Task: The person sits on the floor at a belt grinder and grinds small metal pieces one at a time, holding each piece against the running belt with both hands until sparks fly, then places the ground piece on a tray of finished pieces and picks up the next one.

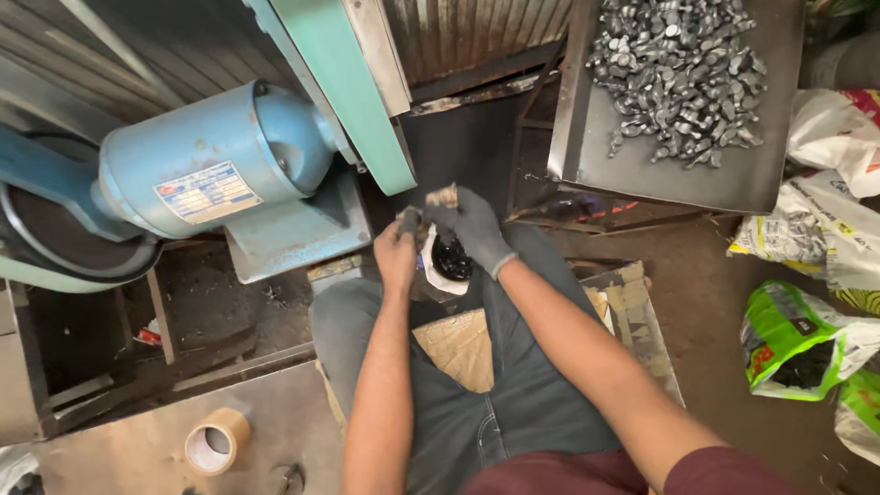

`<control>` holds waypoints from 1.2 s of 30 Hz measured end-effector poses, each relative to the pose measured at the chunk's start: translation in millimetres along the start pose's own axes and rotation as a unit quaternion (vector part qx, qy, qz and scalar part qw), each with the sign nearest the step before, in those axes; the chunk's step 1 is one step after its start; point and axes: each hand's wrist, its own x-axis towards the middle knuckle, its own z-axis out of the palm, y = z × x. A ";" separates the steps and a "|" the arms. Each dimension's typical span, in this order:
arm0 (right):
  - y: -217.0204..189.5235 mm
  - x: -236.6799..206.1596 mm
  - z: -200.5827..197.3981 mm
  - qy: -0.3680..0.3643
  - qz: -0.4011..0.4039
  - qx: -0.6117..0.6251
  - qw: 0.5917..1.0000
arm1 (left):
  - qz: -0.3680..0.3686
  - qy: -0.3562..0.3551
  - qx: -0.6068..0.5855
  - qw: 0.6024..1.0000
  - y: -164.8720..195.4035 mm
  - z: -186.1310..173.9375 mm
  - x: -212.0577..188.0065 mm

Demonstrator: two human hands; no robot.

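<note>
Tray holds grey metal pieces.

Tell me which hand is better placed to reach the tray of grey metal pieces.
Probably the right hand. It is gloved and on the same side as the tray, which sits up and to the right. The bare left hand is farther from it, beside the blue motor.

A dark metal tray carries a heap of small grey metal pieces.

We see a small dark metal piece pinched upright at fingertip level — just above a white bag of dark parts, open-mouthed between the knees.
</note>
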 end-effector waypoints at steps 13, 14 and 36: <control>13.3 34.9 -13.3 -0.046 -0.051 0.132 0.989 | -0.040 -0.153 -0.287 0.945 -10.9 -8.4 -4.8; 11.2 27.4 -25.3 -0.044 -0.082 0.111 0.990 | -0.022 -0.169 -0.218 0.961 -7.7 -12.8 -8.1; -11.6 -27.6 -72.9 0.148 -0.269 0.009 0.952 | -0.086 -0.164 -0.096 0.978 -8.1 47.3 -28.6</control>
